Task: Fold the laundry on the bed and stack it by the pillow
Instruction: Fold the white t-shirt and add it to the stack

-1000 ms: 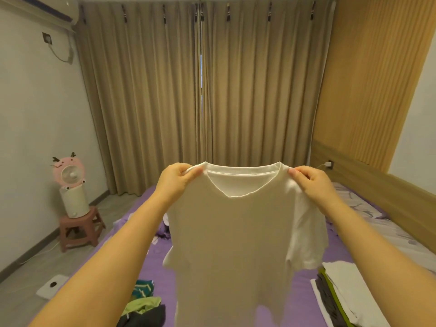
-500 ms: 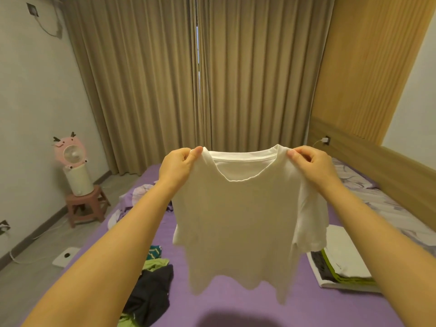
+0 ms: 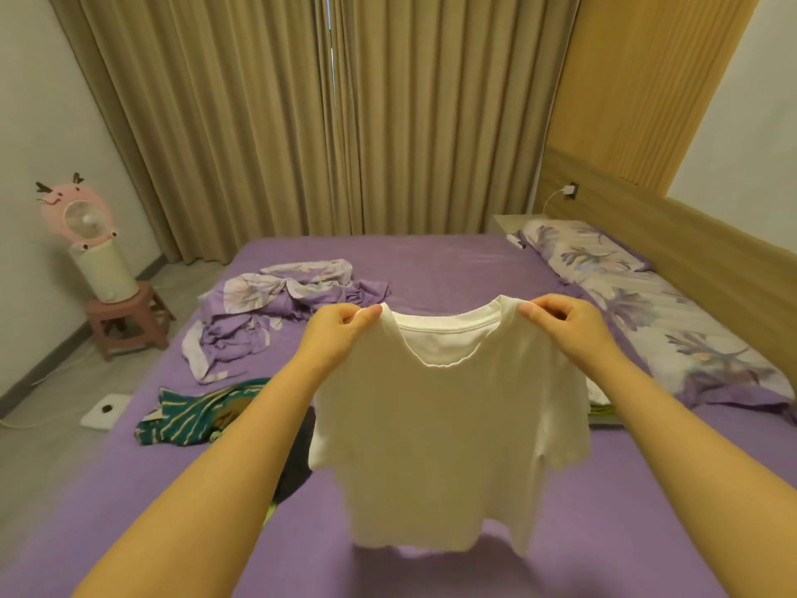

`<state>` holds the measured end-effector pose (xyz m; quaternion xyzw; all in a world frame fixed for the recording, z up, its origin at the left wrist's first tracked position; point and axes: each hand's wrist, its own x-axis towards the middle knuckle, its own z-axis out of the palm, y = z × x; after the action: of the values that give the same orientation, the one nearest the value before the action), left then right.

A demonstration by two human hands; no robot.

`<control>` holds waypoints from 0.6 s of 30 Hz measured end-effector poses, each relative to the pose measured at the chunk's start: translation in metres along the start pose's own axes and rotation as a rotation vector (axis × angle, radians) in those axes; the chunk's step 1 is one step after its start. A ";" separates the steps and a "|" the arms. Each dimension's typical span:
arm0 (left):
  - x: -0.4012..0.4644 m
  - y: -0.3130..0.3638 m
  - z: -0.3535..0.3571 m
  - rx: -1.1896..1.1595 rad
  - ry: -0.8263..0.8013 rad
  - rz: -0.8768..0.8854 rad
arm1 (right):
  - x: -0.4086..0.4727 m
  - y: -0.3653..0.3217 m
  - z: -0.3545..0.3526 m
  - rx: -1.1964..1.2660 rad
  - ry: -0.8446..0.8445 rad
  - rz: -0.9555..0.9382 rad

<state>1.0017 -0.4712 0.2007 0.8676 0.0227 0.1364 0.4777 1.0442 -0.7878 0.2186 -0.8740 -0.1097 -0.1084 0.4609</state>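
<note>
A white T-shirt (image 3: pixel 440 433) hangs in the air above the purple bed (image 3: pixel 431 261), front toward me. My left hand (image 3: pixel 340 330) pinches its left shoulder and my right hand (image 3: pixel 565 325) pinches its right shoulder. The hem hangs just above the sheet. Behind the shirt's right sleeve, a stack of folded clothes (image 3: pixel 604 414) lies beside the floral pillow (image 3: pixel 638 308); most of the stack is hidden. A green striped garment (image 3: pixel 194 416) and a dark garment (image 3: pixel 297 468) lie unfolded on the left.
A crumpled purple floral sheet (image 3: pixel 276 308) lies at the far left of the bed. A pink fan (image 3: pixel 86 235) stands on a stool (image 3: pixel 125 325) by the left wall. A white scale (image 3: pixel 105 412) lies on the floor. The wooden headboard (image 3: pixel 711 252) runs along the right.
Both hands have lowered the shirt toward the bed, and my view has tipped down. The hem now hangs close to the sheet. The grip on both shoulders is unchanged.
</note>
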 end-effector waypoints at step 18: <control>0.055 -0.240 0.181 0.282 -0.276 -0.548 | 0.053 0.270 0.179 -0.144 -0.512 0.439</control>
<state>1.1235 -0.4802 -0.0795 0.8970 0.2088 -0.1205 0.3705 1.1887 -0.7833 -0.0755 -0.9059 -0.0232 0.2088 0.3678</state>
